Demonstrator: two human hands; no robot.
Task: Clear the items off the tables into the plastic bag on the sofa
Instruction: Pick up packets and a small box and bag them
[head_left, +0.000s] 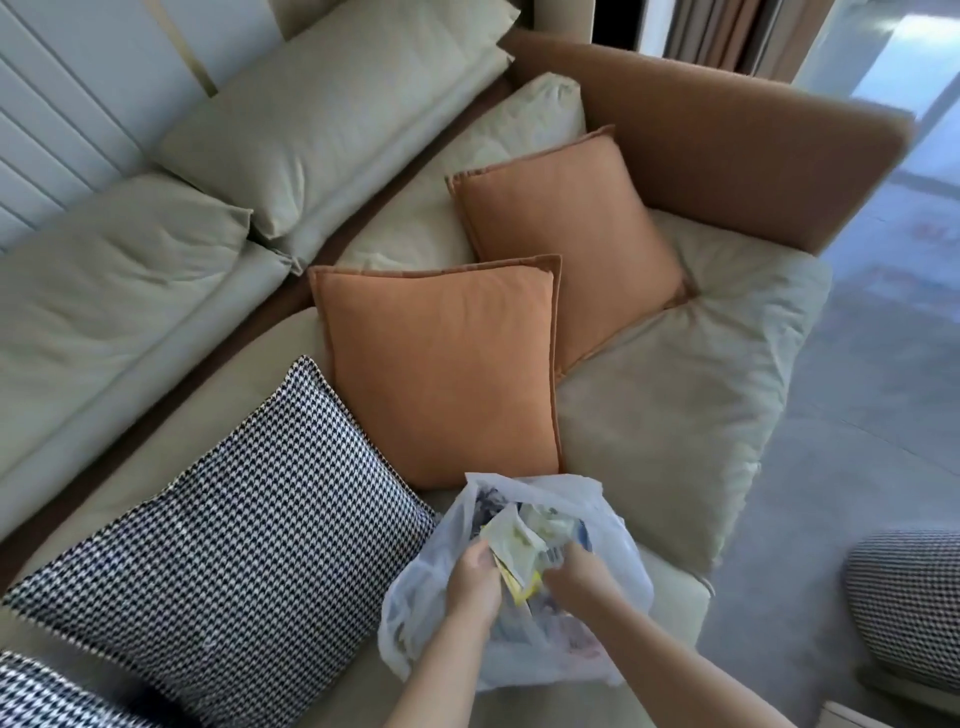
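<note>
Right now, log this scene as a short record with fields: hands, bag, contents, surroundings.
left hand: at the bag's mouth, gripping pale packets
right hand: at the bag's mouth, fingers curled on the same packets
plastic bag: translucent white, open, on the sofa's front edge
packets: yellow and white wrappers, partly inside the bag
sofa: cream cushions, tan frame
orange pillows: two, behind the bag
houndstooth pillow: left of the bag
</note>
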